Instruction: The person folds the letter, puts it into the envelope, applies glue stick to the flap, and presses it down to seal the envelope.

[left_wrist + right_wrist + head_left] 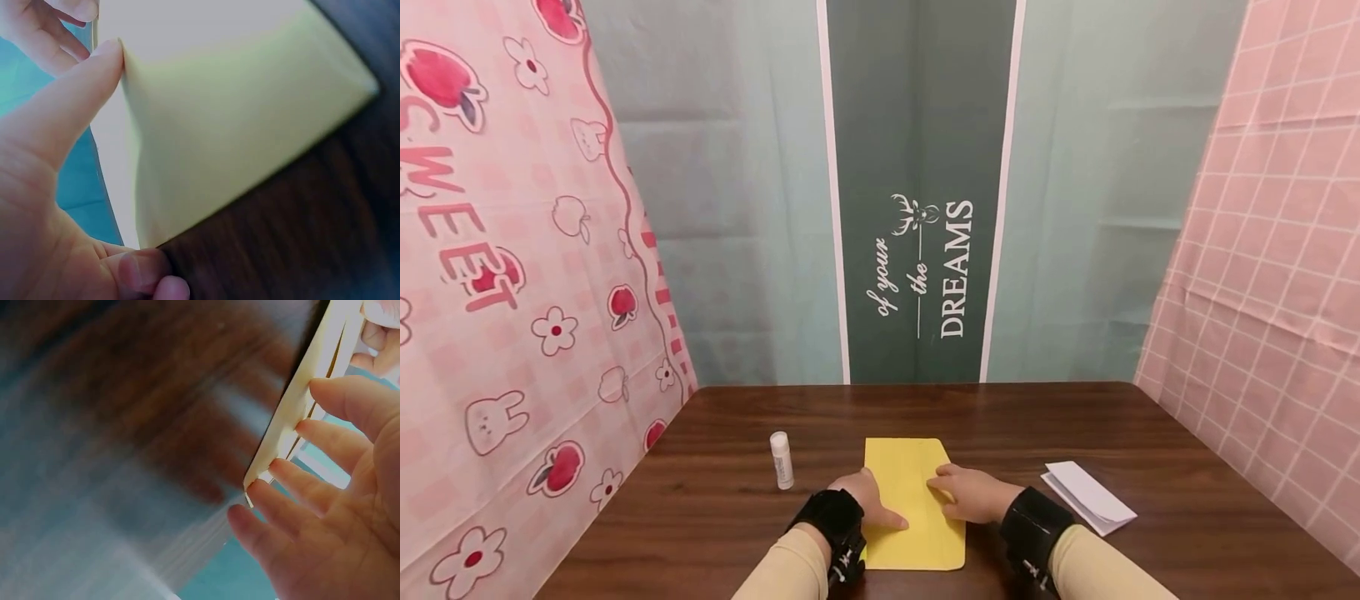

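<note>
In the head view a yellow folded sheet of paper (917, 542) is in front of me, its long sides running away from me. My left hand (861, 496) holds its left side, the thumb lying across the top face. Close up in the left wrist view, the thumb tip (112, 53) meets a raised bend in the paper, and fingertips are at a corner. On the opposite side, my right hand (973, 493) touches the long edge with nearly straight, spread fingertips (262, 487). Layers with a narrow gap show along that edge of the paper (278, 431) in the right wrist view.
A white glue stick (782, 460) lies on the dark wooden table (730, 417), left of the yellow paper. Folded white paper (1088, 496) is on the right, beyond my right wrist. Hanging cloths (760, 250) surround the table at the back and both sides.
</note>
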The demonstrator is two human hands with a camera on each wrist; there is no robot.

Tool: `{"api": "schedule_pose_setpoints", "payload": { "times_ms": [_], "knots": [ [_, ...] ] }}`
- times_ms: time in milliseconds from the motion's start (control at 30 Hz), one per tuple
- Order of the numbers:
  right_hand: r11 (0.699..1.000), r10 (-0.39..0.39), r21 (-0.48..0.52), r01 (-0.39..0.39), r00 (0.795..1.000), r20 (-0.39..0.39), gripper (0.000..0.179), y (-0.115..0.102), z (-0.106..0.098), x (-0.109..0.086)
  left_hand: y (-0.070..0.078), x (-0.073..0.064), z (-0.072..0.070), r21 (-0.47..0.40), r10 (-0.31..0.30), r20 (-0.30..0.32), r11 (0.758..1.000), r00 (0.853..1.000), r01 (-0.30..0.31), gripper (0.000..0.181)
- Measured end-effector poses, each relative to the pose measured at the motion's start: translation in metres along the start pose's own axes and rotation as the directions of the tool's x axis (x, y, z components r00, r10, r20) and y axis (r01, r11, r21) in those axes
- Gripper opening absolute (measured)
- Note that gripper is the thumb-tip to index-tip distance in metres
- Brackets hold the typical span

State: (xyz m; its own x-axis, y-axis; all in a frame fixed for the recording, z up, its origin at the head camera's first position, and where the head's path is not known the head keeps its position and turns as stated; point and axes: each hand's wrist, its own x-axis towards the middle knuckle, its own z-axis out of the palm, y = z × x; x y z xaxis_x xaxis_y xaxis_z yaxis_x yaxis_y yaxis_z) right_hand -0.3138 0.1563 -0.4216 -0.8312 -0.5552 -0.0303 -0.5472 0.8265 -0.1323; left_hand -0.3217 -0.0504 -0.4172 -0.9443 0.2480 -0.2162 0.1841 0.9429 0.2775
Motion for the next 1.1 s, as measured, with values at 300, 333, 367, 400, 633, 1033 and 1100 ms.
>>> {"api": "schedule_pose_setpoints", "payload": {
  "times_ms": [300, 333, 367, 400, 633, 1033, 1100],
  "knots": [
    [0.994, 0.102, -0.043, -0.099, 0.992, 0.078, 0.043, -0.013, -0.009, 0.011, -0.005, 0.001, -0.003, 0.198, 0.030, -0.090, 0.980, 0.995, -0.011, 0.098],
    [0.994, 0.107, -0.042, -0.105, 0.991, 0.075, 0.044, -0.013, -0.009, 0.011, -0.002, -0.003, -0.002, 0.267, 0.072, -0.126, 0.963, 0.989, -0.036, 0.096],
    [0.993, 0.109, -0.043, -0.106, 0.992, 0.070, 0.044, -0.013, -0.010, 0.011, 0.000, -0.007, -0.001, 0.339, 0.133, -0.165, 0.938, 0.977, -0.070, 0.091],
    [0.994, 0.106, -0.045, -0.103, 0.992, 0.063, 0.044, -0.012, -0.011, 0.011, 0.004, -0.011, 0.001, 0.419, 0.220, -0.195, 0.900, 0.956, -0.121, 0.084],
    [0.996, 0.055, -0.069, -0.052, 0.997, 0.044, 0.038, -0.005, -0.014, 0.010, 0.023, -0.028, 0.011, 0.738, 0.787, -0.047, 0.442, 0.615, -0.510, 0.018],
    [0.996, 0.026, -0.083, -0.021, 0.998, 0.059, 0.043, -0.002, -0.008, 0.004, 0.031, -0.027, 0.018, 0.799, 0.869, 0.014, 0.287, 0.494, -0.528, 0.019],
    [0.997, 0.035, -0.070, -0.031, 0.997, 0.063, 0.045, -0.001, -0.008, 0.003, 0.032, -0.027, 0.017, 0.793, 0.863, 0.023, 0.292, 0.505, -0.535, 0.024]
  ]
}}
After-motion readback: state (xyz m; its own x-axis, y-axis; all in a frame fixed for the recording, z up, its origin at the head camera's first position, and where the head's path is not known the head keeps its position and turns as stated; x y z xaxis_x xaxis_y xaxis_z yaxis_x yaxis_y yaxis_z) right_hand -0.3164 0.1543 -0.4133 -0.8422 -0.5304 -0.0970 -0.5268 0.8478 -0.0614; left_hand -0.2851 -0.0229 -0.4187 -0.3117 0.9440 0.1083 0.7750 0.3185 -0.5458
